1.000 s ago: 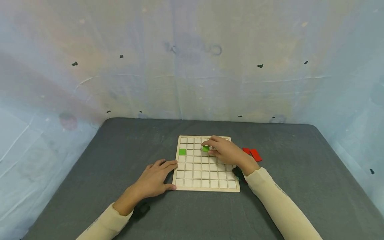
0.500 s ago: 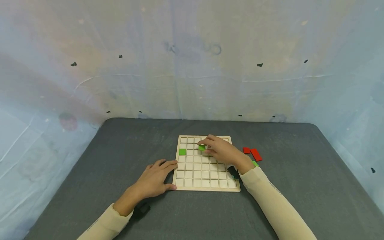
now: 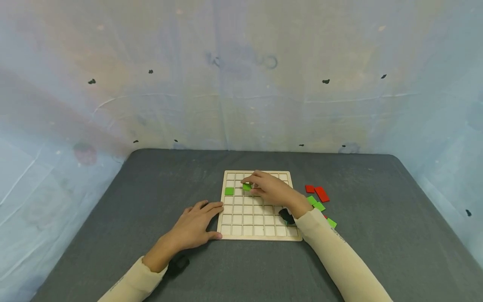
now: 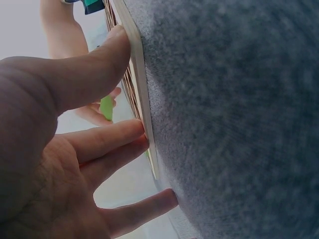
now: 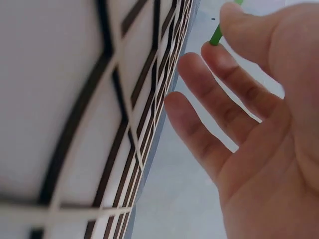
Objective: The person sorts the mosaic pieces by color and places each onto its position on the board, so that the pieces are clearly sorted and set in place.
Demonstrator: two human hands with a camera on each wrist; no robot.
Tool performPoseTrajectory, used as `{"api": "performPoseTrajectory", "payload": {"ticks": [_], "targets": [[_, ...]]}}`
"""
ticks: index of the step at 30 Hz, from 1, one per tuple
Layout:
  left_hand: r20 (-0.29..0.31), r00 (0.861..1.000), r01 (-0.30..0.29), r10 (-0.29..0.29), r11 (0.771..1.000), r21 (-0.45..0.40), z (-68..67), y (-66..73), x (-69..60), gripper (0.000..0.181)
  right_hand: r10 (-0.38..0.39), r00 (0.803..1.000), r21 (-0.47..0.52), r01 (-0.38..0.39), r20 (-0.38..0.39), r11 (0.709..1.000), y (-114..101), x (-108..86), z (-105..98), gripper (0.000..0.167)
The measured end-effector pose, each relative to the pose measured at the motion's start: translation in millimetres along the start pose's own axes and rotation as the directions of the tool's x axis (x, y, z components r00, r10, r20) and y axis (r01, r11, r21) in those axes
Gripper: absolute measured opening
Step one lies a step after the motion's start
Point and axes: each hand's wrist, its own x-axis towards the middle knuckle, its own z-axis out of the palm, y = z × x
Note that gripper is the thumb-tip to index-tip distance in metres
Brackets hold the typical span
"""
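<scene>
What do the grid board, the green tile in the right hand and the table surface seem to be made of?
Grid board: probably matt, unpainted wood, from its pale tan rim. Held green tile: perhaps painted wood or plastic; its colour looks even, with no visible grain. Table surface: likely matt grey fabric, by its fine, fuzzy texture.

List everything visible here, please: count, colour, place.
Sheet: 1, pale, dark-spotted, background
Table: 1, dark grey, foreground
Board: 1, pale, on the table
Placed tile: 1, green, board's left column
Held tile: 1, green, over the board
Loose green tiles: 3 visible, green, right of board
Loose red tiles: at least 2, red, same side
Wrist devices: 2, black, lower half
Sleeves: 2, cream, lower half
Left hand: 1, touching board's left edge
Right hand: 1, pinching held tile
</scene>
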Motion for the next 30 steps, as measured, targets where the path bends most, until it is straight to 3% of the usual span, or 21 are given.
{"api": "performPoseTrajectory", "payload": {"ticks": [21, 30], "targets": [[0.009, 1.0, 0.002, -0.003, 1.0, 0.019, 1.2, 1.5, 0.6, 0.079, 0.043, 0.998, -0.045, -0.04, 0.053, 0.998, -9.9, 14.6, 5.1, 0.039], [0.008, 1.0, 0.003, -0.003, 1.0, 0.006, 3.3, -0.8, -1.6, 0.078, 0.033, 0.997, -0.01, -0.032, 0.07, 0.999, -17.6, 20.6, 12.2, 0.039]]}}
